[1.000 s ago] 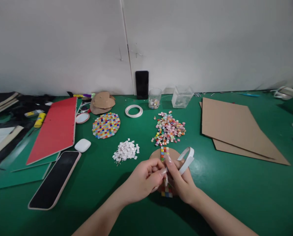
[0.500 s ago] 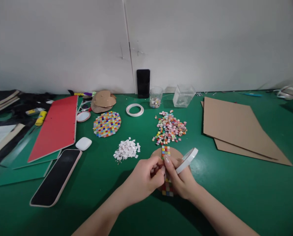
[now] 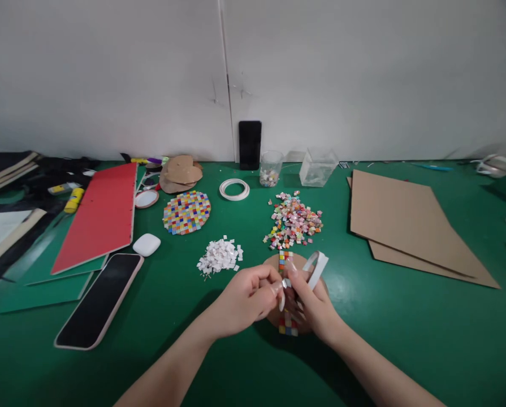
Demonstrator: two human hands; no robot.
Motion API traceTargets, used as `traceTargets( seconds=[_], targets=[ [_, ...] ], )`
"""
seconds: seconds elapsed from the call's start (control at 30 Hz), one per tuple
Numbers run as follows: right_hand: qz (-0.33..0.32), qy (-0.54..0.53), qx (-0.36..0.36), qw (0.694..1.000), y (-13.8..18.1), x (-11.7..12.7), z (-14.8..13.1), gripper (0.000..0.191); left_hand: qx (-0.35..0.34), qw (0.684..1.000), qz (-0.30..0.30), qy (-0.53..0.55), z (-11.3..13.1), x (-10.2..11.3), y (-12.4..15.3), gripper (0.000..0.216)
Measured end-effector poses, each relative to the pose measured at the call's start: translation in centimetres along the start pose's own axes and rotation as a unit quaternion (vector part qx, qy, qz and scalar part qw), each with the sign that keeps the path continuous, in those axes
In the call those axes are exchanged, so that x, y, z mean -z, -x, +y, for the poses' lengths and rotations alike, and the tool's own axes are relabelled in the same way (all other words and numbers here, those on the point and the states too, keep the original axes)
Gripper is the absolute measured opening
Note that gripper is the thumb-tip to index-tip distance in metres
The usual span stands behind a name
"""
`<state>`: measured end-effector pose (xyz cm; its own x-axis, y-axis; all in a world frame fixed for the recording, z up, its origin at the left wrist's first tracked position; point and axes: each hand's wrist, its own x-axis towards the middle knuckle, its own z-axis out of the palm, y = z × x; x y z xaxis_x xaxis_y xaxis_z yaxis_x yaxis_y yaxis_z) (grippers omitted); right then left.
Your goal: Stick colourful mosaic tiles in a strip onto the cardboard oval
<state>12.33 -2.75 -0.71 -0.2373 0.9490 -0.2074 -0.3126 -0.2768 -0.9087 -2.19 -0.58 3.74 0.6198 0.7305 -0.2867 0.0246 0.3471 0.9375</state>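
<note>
Both my hands meet over a round brown cardboard disc (image 3: 273, 261) that carries a strip of coloured mosaic tiles (image 3: 284, 259). My right hand (image 3: 312, 305) is closed around a white tape roll (image 3: 316, 268), which stands tilted above the disc. My left hand (image 3: 246, 297) is closed in a pinch on the white tape end between the two hands. A heap of loose coloured tiles (image 3: 294, 220) lies just beyond the disc. A heap of white paper bits (image 3: 220, 256) lies to the left of it.
A finished mosaic disc (image 3: 187, 212), a second tape ring (image 3: 234, 189), a glass cup (image 3: 269, 168) and a clear box (image 3: 317, 167) sit further back. Cardboard sheets (image 3: 405, 220) lie right. A phone (image 3: 100, 299), white earbud case (image 3: 146, 245) and red board (image 3: 104, 215) lie left.
The tape roll in my right hand has tilted from lying flatter to more upright and shifted slightly left. Both hands stay pinched together over the disc.
</note>
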Motion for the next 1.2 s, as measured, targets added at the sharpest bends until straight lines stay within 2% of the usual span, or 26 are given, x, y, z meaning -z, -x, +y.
traceTargets(
  seconds=[0.13,0.3,0.5,0.7,0.83,1.03,1.2],
  targets=[
    [0.003,-0.081,-0.013,0.997,-0.2,-0.4,0.0,0.053,0.002,0.999,-0.023,0.038,-0.1,0.4,0.0,0.016],
    [-0.066,-0.173,-0.014,0.983,-0.2,-1.3,-0.9,0.056,0.018,0.994,-0.057,0.094,-0.5,1.0,0.0,0.015],
    [-0.085,-0.206,-0.021,0.975,-0.1,-1.0,-1.3,0.053,0.034,0.992,-0.057,0.111,0.0,1.7,-0.1,0.018],
    [-0.072,-0.218,-0.021,0.973,-0.2,-0.8,-1.6,0.054,0.023,0.997,0.042,0.059,0.0,3.1,-0.5,0.017],
    [-0.083,-0.239,-0.012,0.967,-0.4,-0.6,-1.7,0.053,0.002,0.992,0.126,-0.025,-0.1,4.4,-0.9,0.02],
    [-0.089,-0.276,0.018,0.957,-0.6,-0.2,-1.4,0.051,-0.018,0.954,0.233,-0.188,0.0,6.1,-1.0,0.02],
    [-0.058,-0.278,0.02,0.959,-0.8,-0.1,-1.2,0.043,-0.02,0.915,0.27,-0.3,-0.3,7.2,-0.9,0.02]
  ],
)
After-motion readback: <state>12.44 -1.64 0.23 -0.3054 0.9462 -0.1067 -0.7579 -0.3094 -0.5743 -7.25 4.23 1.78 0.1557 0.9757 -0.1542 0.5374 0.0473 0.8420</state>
